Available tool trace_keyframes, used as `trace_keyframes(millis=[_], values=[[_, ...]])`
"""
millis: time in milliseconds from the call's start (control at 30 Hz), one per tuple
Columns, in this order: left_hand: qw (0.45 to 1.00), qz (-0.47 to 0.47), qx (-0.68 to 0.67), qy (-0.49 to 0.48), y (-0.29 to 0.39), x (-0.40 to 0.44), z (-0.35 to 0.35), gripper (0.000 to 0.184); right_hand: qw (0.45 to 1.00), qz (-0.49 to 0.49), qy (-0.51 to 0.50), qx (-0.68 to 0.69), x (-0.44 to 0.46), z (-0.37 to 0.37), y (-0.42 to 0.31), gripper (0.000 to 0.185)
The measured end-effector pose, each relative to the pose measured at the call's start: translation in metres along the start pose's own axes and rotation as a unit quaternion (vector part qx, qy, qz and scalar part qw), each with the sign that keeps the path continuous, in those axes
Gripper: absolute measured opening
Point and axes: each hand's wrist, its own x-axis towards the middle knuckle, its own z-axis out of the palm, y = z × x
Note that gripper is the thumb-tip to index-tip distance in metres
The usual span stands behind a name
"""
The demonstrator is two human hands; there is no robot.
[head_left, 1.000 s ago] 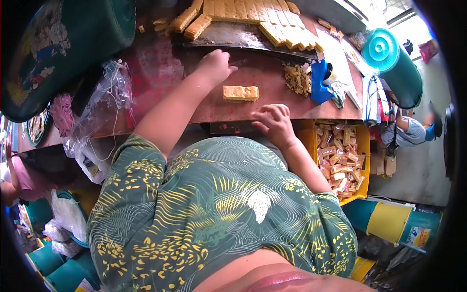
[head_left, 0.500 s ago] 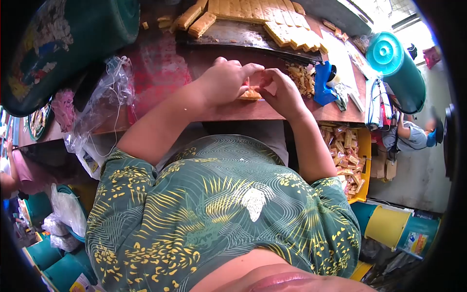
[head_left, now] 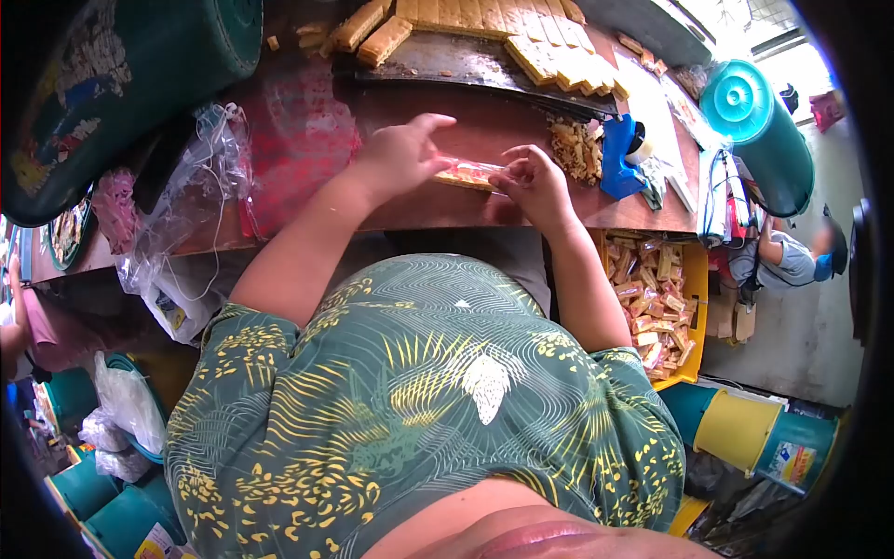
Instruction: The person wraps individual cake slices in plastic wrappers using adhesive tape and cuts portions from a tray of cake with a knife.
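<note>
A yellow bar-shaped cake piece [head_left: 467, 175] lies at the table's front part, with clear plastic film on it. My left hand [head_left: 400, 156] is at the film's left end, its index finger stretched out above and its lower fingers on the film. At the right end, my right hand [head_left: 533, 179] pinches the film between thumb and fingers. Behind my hands, uncut-looking rows of the same cake [head_left: 466, 20] sit on a dark metal tray [head_left: 438, 63]. A heap of crumbs [head_left: 575, 151] and a blue tape dispenser [head_left: 619, 156] stand to the right.
A yellow crate [head_left: 691, 317] full of wrapped pieces is at the right below the table edge. Clear plastic bags [head_left: 200, 182] hang at the left beside a large green bin [head_left: 140, 84]. A person [head_left: 792, 256] is at the far right, another [head_left: 37, 321] at the left edge.
Both hands came together over the bare cake piece, then moved slightly apart. Clear film now covers the piece, and both hands hold its ends.
</note>
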Motion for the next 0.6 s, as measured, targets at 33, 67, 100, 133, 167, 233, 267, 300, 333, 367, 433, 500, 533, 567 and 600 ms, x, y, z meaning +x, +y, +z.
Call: trace_keyframes(millis=[33,67,100,133,167,233,267,300,333,367,433,500,533,567,600], values=[[0.998,-0.033,-0.043,-0.010,-0.010,-0.002,-0.002,0.044,0.998,0.038,-0.009,0.043,0.001,0.001,0.011,0.015],[0.994,-0.066,-0.087,-0.020,-0.021,-0.003,-0.002,0.041,0.996,0.021,0.008,0.088,0.004,0.004,0.022,0.014],[0.986,-0.100,-0.129,-0.030,-0.029,-0.004,0.000,0.039,0.991,0.005,0.026,0.134,0.007,0.008,0.034,0.014],[0.982,-0.102,-0.155,-0.042,-0.024,-0.005,-0.004,0.023,0.983,-0.013,0.045,0.180,0.009,0.010,0.040,0.013],[0.974,-0.098,-0.195,-0.064,-0.035,-0.003,-0.001,0.020,0.985,-0.006,0.026,0.168,0.009,0.009,0.040,0.009],[0.952,-0.088,-0.274,-0.106,-0.055,0.004,0.002,0.015,0.989,0.005,-0.015,0.145,0.010,0.004,0.038,0.002],[0.949,-0.107,-0.263,-0.138,-0.055,0.004,0.000,0.013,0.989,0.004,-0.033,0.142,0.011,0.002,0.042,0.004],[0.945,-0.125,-0.251,-0.169,-0.056,0.005,-0.004,0.012,0.989,0.003,-0.050,0.138,0.012,0.000,0.048,0.006],[0.939,-0.144,-0.239,-0.200,-0.049,0.005,-0.011,0.012,0.989,0.001,-0.068,0.134,0.013,0.000,0.052,0.008],[0.938,-0.153,-0.262,-0.169,-0.039,0.003,-0.014,0.015,0.990,0.015,-0.054,0.132,0.011,0.001,0.042,0.008],[0.930,-0.172,-0.305,-0.108,-0.017,-0.003,-0.009,0.021,0.991,0.043,-0.026,0.127,0.002,0.006,0.021,0.012],[0.947,-0.170,-0.266,-0.059,-0.016,-0.005,-0.004,0.025,0.985,0.105,-0.024,0.136,-0.002,0.005,0.004,0.020],[0.954,-0.168,-0.246,-0.034,-0.015,-0.006,-0.003,0.026,0.981,0.136,-0.023,0.140,-0.002,0.005,0.000,0.025],[0.977,-0.135,-0.164,-0.023,-0.015,-0.007,-0.004,0.024,0.988,0.100,-0.010,0.117,-0.002,0.006,0.005,0.023],[0.992,-0.101,-0.080,-0.012,-0.014,-0.009,-0.008,0.023,0.994,0.064,0.003,0.093,-0.002,0.007,0.015,0.021]])
